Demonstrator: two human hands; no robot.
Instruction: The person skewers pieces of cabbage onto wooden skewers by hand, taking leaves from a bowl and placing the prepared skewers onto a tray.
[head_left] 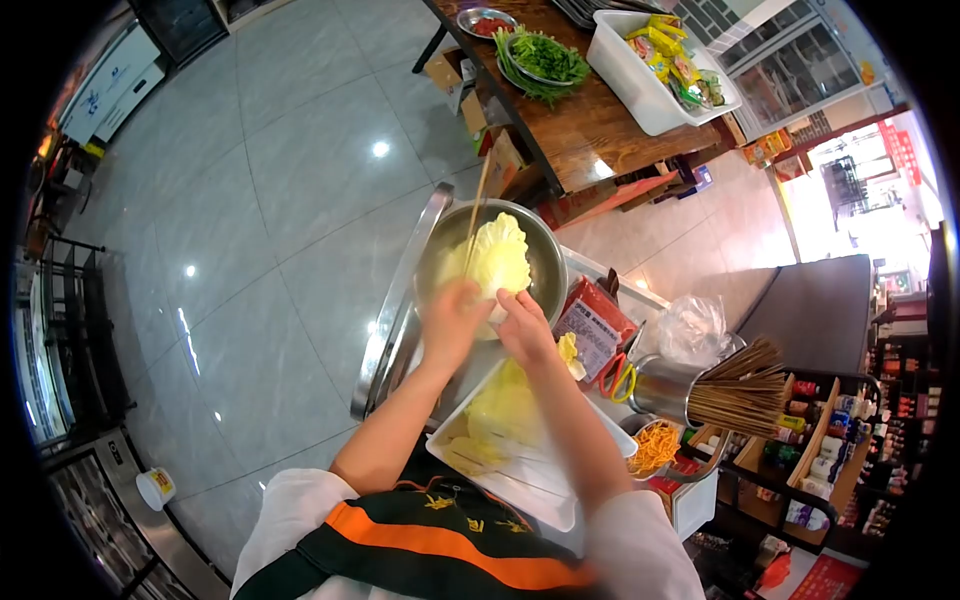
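Above the bowl: pale yellow, crinkled cabbage leaf (503, 250), free edge away from the body, probably kept over the round stainless-steel bowl (550, 262) to catch drips
Left hand (450, 315): fingers curled in, seemingly gripping the lower end of a slender tan wooden stick (481, 195); stick runs along the leaf, whether piercing it cannot be told
Right hand (523, 318): thumb and fingers pinching the leaf's base, likely to steady it
Nearest the body: white rectangular plastic tray (550, 508) bearing flat yellow leaves (505, 405), presumably for short reach
Right of the bowl: red plastic packet (590, 330) with white label; scissors (620, 380) with red and yellow handles
Farther right: cylindrical metal container (663, 387) holding brown wooden sticks (740, 390), ends protruding, perhaps for easy drawing
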